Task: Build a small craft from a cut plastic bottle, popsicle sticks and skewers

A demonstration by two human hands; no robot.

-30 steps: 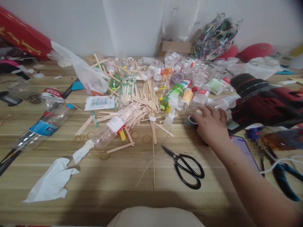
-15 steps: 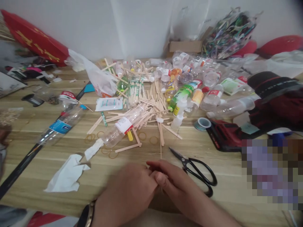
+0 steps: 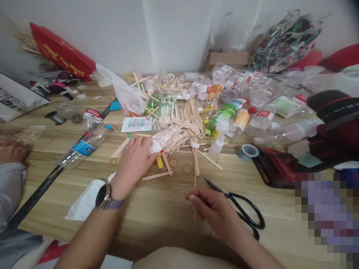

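My left hand (image 3: 137, 155), with a watch on its wrist, is closed over the lower half of a clear plastic bottle (image 3: 166, 139) lying on its side. The thumb is on the near side of the label, and the palm hides the bottle's base. Above the near table, my right hand (image 3: 206, 205) has thumb and forefinger pinched together; what is between them is too fine to make out. A thin stick (image 3: 195, 224) runs behind or under those fingers. Black-handled scissors (image 3: 238, 205) lie open just right of my right hand.
Wooden craft sticks (image 3: 190, 127) are piled mid-table, with rubber bands (image 3: 187, 169) in front. Plastic bottles (image 3: 224, 112) crowd the back right. A tape roll (image 3: 248, 151) is beside a red-black tool (image 3: 273, 168). Another person's hand (image 3: 12, 151) rests at the left, near a long black bar (image 3: 30, 200).
My hands were together near the table's front. The left has moved forward and left onto the bottle, while the right stays near the scissors. The view has shifted slightly left.
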